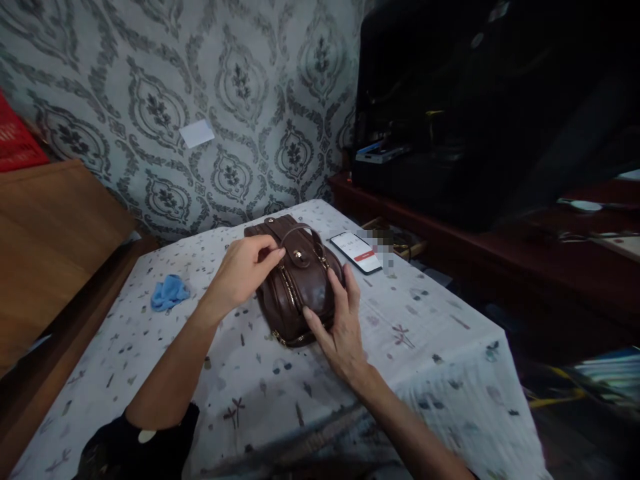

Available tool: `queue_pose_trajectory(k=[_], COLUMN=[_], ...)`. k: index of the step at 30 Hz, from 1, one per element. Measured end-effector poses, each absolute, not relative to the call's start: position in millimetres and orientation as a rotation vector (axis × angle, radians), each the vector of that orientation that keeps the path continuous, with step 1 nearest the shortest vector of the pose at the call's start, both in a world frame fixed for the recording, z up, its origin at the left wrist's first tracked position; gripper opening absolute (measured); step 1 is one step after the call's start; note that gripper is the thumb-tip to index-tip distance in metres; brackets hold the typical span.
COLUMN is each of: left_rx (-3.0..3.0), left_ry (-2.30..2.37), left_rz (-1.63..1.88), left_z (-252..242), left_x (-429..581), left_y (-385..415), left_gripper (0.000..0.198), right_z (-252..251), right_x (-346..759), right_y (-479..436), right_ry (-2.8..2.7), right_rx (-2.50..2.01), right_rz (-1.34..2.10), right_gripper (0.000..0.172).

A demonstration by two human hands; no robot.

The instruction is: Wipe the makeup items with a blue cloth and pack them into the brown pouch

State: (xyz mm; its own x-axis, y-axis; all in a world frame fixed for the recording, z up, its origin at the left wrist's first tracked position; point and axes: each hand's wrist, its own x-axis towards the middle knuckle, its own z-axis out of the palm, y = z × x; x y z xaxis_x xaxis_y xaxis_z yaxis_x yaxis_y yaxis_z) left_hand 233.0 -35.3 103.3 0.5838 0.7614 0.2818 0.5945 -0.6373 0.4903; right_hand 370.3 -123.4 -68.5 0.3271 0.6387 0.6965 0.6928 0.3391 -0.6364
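Note:
A brown leather handbag [320, 293] lies on the table, with a looped handle, a strap with a round metal stud, and gold-toned zippers. My left hand [247, 267] has thumb and forefinger pinched together at the upper end of the front zipper [290, 288], close to the base of the handle [303, 227]. Whatever sits between those fingertips is hidden. On the bag's right side, my right hand [343, 320] grips it, thumb against the front and fingers along the side.
A phone [356, 252] with a lit screen lies right of the bag. To the left is a crumpled blue cloth [170, 292]. A patterned white tablecloth [400, 333] covers the table, which meets a papered wall [240, 80]. A wooden panel [60, 240] stands left; a dark cabinet [450, 220] stands right.

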Motion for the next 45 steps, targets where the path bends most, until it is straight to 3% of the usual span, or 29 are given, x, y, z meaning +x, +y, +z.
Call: queue_pose_trajectory(k=[8,24,31,35,39,42,45], left_rx=[2.581,2.033,2.320,2.657,2.676,2.762,2.769], left_ry=[1.287,1.040,1.132,1.133,1.064,1.061,1.094], left_rz=[0.692,0.876,0.776,0.871,0.825,0.747,0.762], left_z=[95,70,70,79,86,88,86], left_x=[244,234,229,243,269,286,293], left_y=[-42,-65,-83,-80,-70,-62,-57], left_gripper=[0.018,0.025,0.022,0.002,0.025,0.012,0.014], right_z=[-69,-73,-69,-69,-70,-71,-71], right_x=[371,370,371,370,372,375,378], right_y=[-123,-118,-124,-127,-123,-119,-117], right_ry=[-1.357,-1.323,-1.267,-1.041,-0.918,-0.919,-0.939], right_rx=[-1.354,-1.354,-1.239,-1.115,-1.101,-1.091,-1.092], right_rz=[-0.061,-0.043,0.041,0.256,0.435,0.478,0.497], right_gripper=[0.072,0.069,0.066,0.056,0.062,0.066,0.068])
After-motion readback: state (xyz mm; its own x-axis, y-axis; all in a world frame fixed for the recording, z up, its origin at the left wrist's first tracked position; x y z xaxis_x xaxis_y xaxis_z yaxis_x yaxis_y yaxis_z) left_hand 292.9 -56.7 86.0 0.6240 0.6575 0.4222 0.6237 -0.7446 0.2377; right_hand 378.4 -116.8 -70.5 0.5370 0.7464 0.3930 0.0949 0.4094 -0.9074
